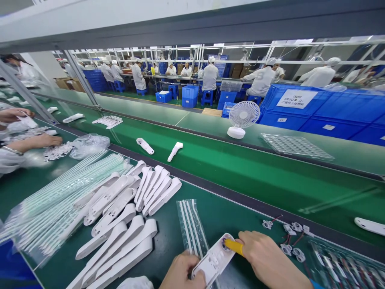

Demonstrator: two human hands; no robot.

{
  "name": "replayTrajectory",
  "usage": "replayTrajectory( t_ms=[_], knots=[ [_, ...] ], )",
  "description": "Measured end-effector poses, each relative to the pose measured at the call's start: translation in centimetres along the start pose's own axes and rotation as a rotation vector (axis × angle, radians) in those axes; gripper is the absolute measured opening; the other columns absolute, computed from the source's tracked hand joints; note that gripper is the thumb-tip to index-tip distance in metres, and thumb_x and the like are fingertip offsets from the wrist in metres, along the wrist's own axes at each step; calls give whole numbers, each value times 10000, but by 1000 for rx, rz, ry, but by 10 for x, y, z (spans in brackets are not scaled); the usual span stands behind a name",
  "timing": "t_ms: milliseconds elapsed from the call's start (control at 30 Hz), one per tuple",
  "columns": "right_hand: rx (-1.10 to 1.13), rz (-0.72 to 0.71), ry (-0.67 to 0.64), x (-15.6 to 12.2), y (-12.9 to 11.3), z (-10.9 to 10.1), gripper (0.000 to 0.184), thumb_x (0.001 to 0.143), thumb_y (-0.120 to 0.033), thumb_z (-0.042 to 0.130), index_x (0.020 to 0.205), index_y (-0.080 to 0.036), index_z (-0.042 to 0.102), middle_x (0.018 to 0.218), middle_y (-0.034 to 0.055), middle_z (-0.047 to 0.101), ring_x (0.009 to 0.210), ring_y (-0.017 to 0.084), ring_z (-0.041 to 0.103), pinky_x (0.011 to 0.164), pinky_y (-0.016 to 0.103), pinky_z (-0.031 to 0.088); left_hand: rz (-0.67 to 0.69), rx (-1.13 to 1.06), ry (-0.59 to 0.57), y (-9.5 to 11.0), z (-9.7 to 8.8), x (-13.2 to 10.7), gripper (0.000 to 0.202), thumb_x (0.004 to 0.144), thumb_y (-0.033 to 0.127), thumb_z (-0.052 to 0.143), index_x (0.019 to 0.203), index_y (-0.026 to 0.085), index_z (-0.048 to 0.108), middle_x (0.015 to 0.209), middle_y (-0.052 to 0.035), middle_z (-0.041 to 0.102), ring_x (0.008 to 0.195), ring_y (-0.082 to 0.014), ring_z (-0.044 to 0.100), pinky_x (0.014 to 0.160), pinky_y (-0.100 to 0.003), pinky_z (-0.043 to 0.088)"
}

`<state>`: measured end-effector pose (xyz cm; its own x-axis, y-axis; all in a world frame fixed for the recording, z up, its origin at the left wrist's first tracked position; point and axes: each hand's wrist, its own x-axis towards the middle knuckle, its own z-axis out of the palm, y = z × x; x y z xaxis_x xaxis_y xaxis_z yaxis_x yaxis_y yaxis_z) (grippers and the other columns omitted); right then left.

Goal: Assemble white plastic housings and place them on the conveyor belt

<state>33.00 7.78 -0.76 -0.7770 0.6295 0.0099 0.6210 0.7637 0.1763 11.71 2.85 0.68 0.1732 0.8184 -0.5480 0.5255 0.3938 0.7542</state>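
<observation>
My left hand (182,271) is closed round the lower end of a long white plastic housing (209,260), which lies tilted with its hollow side up. Pinched in my right hand (264,257) is a yellow tool (234,246). Its front end meets the round recess at the housing's upper end; the tip is hidden, so its exact kind is unclear. Under and behind the housing lies a clear bag of thin white sticks (192,224). To the right of my right hand are several small round white parts with wires (286,249).
White housings (120,200) are piled at left beside bagged sticks (60,204). A green conveyor belt (240,168) carries scattered white parts. Beyond stand a small white fan (244,114), a clear tray (296,145) and blue crates (294,104). A co-worker's hands (45,141) work at far left.
</observation>
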Motion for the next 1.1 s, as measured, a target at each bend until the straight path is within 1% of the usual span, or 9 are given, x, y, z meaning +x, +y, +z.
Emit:
replayTrajectory(
  t_ms=[133,400,533,633,733,800,867,1000,1100],
  knots=[
    [7,-2,-53,2,0,4,236,617,29,428,583,-199,474,562,1,538,450,143,442,453,313,155,6,7,-18,4,0,0,222,669,215,409,682,163,625,747,-37,566,764,-206,543,638,-231,388],
    [306,66,-56,1,5,-6,284,702,7,368,659,-200,558,582,-6,531,462,135,452,439,275,229,-21,-67,-20,0,1,0,214,665,257,422,718,174,612,782,-34,566,781,-208,535,630,-236,384],
    [437,187,112,-1,11,-12,337,793,-61,287,727,-197,588,638,24,557,540,145,518,489,251,366,5,-29,-24,-3,2,3,203,661,264,405,650,164,582,711,-20,508,731,-196,514,617,-239,364],
    [550,230,197,0,14,-18,260,836,-152,347,962,-199,570,848,63,589,762,167,561,643,268,454,-3,-48,-30,-5,3,3,192,650,273,400,652,164,558,728,-20,488,730,-194,500,615,-241,351],
    [634,177,83,2,8,-19,495,744,-130,490,1222,-234,414,1171,73,500,1074,205,458,873,326,409,-4,-43,-49,-8,3,4,172,641,281,396,624,169,526,694,-10,454,700,-185,477,609,-241,336],
    [675,146,5,3,3,-15,534,718,-108,504,1223,-261,418,1188,49,498,1088,204,449,895,334,396,15,-32,-50,-11,3,5,162,643,292,399,605,171,500,675,-3,425,685,-177,461,606,-240,326],
    [697,145,-32,5,3,-9,428,756,-133,486,1163,-265,473,1110,37,548,1008,192,499,857,326,418,50,-61,-34,-13,2,6,200,672,341,407,617,171,498,660,2,417,662,-166,444,598,-238,317],
    [472,379,31,17,36,0,347,782,-202,487,1129,-201,495,1039,71,571,932,209,529,822,338,427,105,-290,11,-19,3,7,355,680,483,484,829,167,550,701,-4,500,576,-124,406,542,-218,325],
    [212,629,2,31,79,2,350,770,-211,502,1110,-130,513,933,110,589,848,247,548,754,361,430,125,-441,87,-25,7,9,512,609,384,593,1073,179,518,918,-61,582,585,-109,443,530,-203,355]
  ],
)
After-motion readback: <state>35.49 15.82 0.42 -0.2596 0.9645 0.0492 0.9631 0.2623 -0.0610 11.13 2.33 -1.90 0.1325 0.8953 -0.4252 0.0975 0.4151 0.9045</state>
